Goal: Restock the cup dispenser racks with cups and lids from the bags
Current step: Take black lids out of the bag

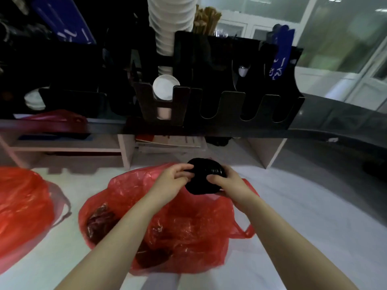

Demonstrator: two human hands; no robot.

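Our left hand (pixel 173 178) curls round one end of a stack of black lids (pixel 206 176) and our right hand (pixel 227 183) grips the other, above the red bag's (pixel 188 227) twelve o'clock edge. We judge this the fetching step. Next we should carry the stack toward twelve o'clock, into a slot of the black rack (pixel 219 109).

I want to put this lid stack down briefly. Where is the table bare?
Widest bare table lies right of the open red bag. A narrower strip runs between it and the second red bag at left. The middle is crowded.
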